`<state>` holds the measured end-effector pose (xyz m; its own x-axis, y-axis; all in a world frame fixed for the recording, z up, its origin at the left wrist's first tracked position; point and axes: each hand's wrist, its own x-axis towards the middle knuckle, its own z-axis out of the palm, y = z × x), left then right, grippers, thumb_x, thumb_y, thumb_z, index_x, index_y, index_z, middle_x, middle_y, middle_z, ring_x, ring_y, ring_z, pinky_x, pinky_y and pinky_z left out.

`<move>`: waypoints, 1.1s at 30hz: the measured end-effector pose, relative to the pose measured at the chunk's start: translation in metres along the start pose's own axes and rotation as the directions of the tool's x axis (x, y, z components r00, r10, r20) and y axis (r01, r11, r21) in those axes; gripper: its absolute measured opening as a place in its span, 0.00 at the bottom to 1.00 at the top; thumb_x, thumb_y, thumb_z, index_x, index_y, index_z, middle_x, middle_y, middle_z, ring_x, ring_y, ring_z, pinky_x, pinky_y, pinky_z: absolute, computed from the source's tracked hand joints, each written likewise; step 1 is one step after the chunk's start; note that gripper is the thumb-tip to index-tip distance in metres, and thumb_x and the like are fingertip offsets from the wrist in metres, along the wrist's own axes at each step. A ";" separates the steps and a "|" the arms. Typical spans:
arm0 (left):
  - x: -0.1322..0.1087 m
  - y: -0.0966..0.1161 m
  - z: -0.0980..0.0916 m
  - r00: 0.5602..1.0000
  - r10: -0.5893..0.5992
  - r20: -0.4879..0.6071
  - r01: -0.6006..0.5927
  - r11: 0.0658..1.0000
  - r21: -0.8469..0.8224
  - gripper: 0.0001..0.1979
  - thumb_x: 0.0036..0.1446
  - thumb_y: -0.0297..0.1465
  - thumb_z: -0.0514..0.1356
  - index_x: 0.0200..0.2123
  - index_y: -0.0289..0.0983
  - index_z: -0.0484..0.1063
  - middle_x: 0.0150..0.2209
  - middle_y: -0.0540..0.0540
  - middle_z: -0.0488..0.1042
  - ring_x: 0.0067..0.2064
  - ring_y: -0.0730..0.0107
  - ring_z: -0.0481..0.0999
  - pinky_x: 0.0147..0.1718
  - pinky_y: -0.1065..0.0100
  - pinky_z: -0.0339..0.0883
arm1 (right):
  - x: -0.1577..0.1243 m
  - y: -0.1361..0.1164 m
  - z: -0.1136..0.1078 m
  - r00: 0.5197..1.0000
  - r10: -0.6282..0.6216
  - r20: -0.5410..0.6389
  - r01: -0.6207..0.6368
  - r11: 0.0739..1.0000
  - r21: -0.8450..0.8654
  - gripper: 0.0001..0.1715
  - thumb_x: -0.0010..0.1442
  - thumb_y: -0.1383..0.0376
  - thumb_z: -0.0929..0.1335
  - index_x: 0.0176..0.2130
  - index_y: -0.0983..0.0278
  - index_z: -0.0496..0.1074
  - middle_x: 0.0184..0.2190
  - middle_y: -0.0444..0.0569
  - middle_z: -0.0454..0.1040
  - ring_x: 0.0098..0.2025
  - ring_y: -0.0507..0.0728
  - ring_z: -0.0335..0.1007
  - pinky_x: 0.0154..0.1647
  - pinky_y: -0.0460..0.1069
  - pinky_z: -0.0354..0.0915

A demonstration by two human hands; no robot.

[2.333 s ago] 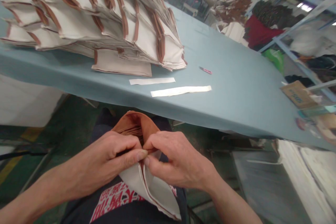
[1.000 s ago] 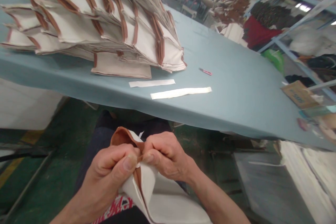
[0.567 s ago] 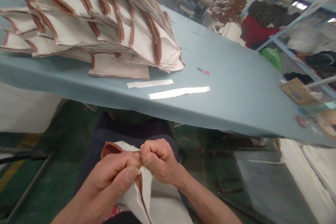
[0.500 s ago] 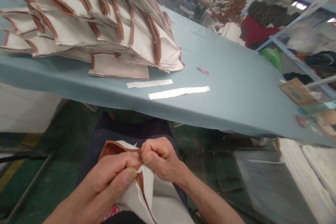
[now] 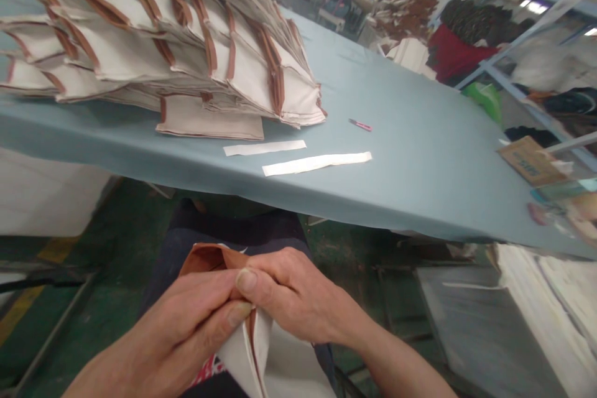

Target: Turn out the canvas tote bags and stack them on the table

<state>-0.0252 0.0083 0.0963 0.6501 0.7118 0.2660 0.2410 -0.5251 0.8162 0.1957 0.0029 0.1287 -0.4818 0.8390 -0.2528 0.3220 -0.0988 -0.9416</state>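
A cream cloth piece with brown lining (image 5: 298,357) lies over my lap, its brown edge folded open near the top. My left hand (image 5: 186,317) is closed on the edge of this cloth, thumb on top. Pressed against it, my right hand (image 5: 289,295) is closed over the same spot, its thumb lying across the left fingertips. The pinched bit of cloth is hidden under the fingers. Below the hands, two layers of the cloth hang apart with a brown strip between them.
A blue-covered table (image 5: 410,161) stands ahead, bearing a large pile of cream and brown cloth pieces (image 5: 186,43). Two white strips (image 5: 317,163) lie near its front edge, with a small pink-handled tool (image 5: 360,125) beyond. Shelves (image 5: 527,74) hold fabric at right; a grey surface (image 5: 485,317) stands lower right.
My right hand has moved slightly left and over the left fingertips, its thumb now across them. The brown edge of the cloth shows more widely above the hands.
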 end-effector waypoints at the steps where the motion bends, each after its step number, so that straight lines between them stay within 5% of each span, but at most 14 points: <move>1: 0.000 -0.001 0.000 1.000 -0.023 0.007 0.023 1.000 -0.019 0.15 0.82 0.36 0.55 0.50 0.46 0.83 0.37 0.54 0.86 0.37 0.70 0.87 0.44 0.79 0.80 | -0.001 -0.002 0.002 1.000 0.008 0.000 -0.008 1.000 0.006 0.35 0.79 0.42 0.62 0.27 0.60 0.61 0.25 0.41 0.59 0.28 0.53 0.55 0.31 0.52 0.50; 9: -0.002 -0.002 0.014 0.983 -0.176 -0.042 0.156 0.940 -0.303 0.21 0.80 0.36 0.56 0.31 0.42 0.77 0.26 0.54 0.77 0.26 0.72 0.75 0.28 0.75 0.71 | -0.001 0.009 0.022 0.972 -0.187 -0.140 0.157 0.967 -0.199 0.27 0.81 0.53 0.54 0.30 0.58 0.57 0.26 0.42 0.63 0.28 0.53 0.59 0.33 0.52 0.53; 13: 0.001 0.002 0.015 0.984 -0.170 -0.047 0.139 0.912 -0.385 0.25 0.82 0.44 0.56 0.31 0.42 0.77 0.25 0.54 0.75 0.25 0.72 0.74 0.27 0.74 0.68 | -0.002 0.022 0.033 0.886 -0.399 -0.237 0.287 0.873 -0.394 0.29 0.83 0.55 0.50 0.30 0.57 0.57 0.23 0.39 0.61 0.23 0.52 0.55 0.29 0.51 0.52; 16: 0.006 0.003 0.017 0.980 -0.199 -0.018 0.169 0.875 -0.453 0.31 0.80 0.52 0.57 0.27 0.40 0.72 0.23 0.53 0.71 0.24 0.73 0.70 0.25 0.74 0.64 | -0.004 0.028 0.035 0.840 -0.464 -0.281 0.266 0.804 -0.532 0.33 0.85 0.54 0.48 0.29 0.58 0.59 0.21 0.39 0.62 0.23 0.53 0.55 0.29 0.52 0.52; 19: 0.007 -0.003 0.026 0.949 -0.315 0.029 0.271 0.764 -0.585 0.33 0.76 0.57 0.60 0.26 0.39 0.70 0.23 0.54 0.67 0.24 0.74 0.63 0.22 0.74 0.59 | -0.006 0.031 0.031 0.848 -0.442 -0.291 0.181 0.758 -0.626 0.32 0.84 0.57 0.50 0.29 0.58 0.61 0.21 0.41 0.65 0.23 0.53 0.57 0.30 0.54 0.51; 23: 0.008 -0.010 0.033 0.932 -0.344 0.117 0.324 0.639 -0.698 0.30 0.75 0.56 0.62 0.29 0.39 0.71 0.25 0.55 0.64 0.25 0.75 0.58 0.22 0.74 0.56 | -0.006 0.032 0.023 0.845 -0.438 -0.307 0.202 0.792 -0.576 0.33 0.85 0.53 0.51 0.28 0.58 0.58 0.22 0.41 0.63 0.25 0.54 0.56 0.31 0.54 0.51; 28: 0.022 -0.002 0.011 0.963 -0.182 0.200 0.266 0.772 -0.577 0.32 0.77 0.58 0.56 0.29 0.40 0.66 0.26 0.54 0.63 0.27 0.73 0.63 0.25 0.74 0.60 | 0.005 0.050 0.016 0.857 -0.408 -0.313 0.339 0.906 -0.253 0.41 0.84 0.38 0.49 0.28 0.57 0.57 0.23 0.41 0.64 0.26 0.53 0.61 0.31 0.50 0.58; 33: 0.020 -0.001 -0.012 0.981 -0.039 0.191 0.111 0.918 -0.381 0.28 0.82 0.51 0.51 0.31 0.42 0.67 0.27 0.52 0.68 0.29 0.69 0.70 0.30 0.71 0.66 | 0.028 0.084 0.003 0.827 -0.472 -0.304 0.391 0.873 -0.292 0.45 0.82 0.35 0.47 0.27 0.57 0.62 0.24 0.44 0.69 0.27 0.54 0.67 0.33 0.50 0.64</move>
<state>-0.0211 0.0288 0.1072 0.7656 0.6299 0.1311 0.0189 -0.2257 0.9740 0.2072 0.0162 0.0421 -0.3027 0.9036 0.3031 0.3305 0.3978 -0.8559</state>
